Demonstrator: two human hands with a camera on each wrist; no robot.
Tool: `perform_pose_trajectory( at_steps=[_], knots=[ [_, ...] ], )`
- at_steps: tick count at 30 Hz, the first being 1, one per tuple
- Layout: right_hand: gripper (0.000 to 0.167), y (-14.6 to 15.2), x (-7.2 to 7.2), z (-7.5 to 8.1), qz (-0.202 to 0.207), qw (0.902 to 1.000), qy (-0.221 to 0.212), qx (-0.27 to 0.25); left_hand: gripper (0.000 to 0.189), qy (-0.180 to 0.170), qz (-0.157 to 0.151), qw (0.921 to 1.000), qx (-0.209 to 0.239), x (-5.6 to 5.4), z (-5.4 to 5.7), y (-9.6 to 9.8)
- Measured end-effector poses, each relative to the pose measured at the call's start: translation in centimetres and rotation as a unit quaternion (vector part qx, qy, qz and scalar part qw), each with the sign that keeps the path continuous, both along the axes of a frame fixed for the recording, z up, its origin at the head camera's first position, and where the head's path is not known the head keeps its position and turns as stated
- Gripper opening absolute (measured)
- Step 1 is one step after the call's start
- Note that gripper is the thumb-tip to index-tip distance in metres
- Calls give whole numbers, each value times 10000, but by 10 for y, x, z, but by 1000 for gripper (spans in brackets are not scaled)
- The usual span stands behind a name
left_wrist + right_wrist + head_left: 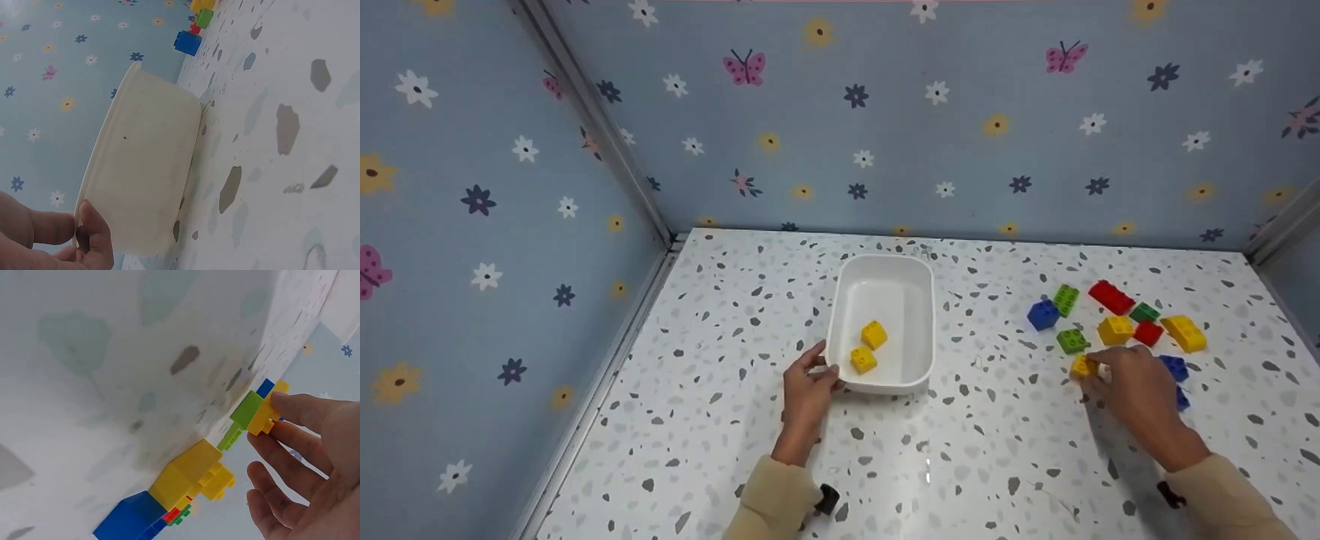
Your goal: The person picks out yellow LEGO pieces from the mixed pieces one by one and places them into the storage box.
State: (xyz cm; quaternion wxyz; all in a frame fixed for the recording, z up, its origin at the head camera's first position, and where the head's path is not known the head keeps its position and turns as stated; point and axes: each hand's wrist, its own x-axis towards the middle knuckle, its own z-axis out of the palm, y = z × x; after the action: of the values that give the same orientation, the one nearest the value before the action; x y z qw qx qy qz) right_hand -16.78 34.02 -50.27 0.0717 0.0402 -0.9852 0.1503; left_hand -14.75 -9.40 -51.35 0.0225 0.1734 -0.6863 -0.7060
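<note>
My left hand pinches the near left corner of a white plastic tub, thumb and fingers on its rim. Two yellow toy bricks lie inside the tub. On the right, my right hand pinches a small yellow brick between thumb and fingers; the right wrist view shows this yellow brick at the fingertips. Just behind it sits a light green brick. Blue bricks lie partly hidden beside the right hand.
Around the right hand are more bricks: a blue one, a long green one, a long red one, a small red one and yellow ones. Patterned panels stand behind and left of the speckled table.
</note>
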Motion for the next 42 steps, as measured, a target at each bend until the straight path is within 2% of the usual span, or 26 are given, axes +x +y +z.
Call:
perform_pose_trajectory(
  at_steps=[7,16,27,35,42],
  knots=[
    [36,-6,-5,4,130,9994,310,-13,51,70,-17,10000,-5,0,-1,0],
    [32,-17,-8,11,285,9988,397,-88,51,-26,-20,10000,-11,-1,0,0],
    [34,-32,-13,16,341,9980,519,79,52,-70,18,10000,31,-1,0,0],
    [30,-42,-18,20,630,9950,778,57,52,128,-35,9999,46,0,-2,-1],
    [27,-52,-24,24,855,9930,810,67,51,27,22,10000,10,-1,-2,0]
  ],
)
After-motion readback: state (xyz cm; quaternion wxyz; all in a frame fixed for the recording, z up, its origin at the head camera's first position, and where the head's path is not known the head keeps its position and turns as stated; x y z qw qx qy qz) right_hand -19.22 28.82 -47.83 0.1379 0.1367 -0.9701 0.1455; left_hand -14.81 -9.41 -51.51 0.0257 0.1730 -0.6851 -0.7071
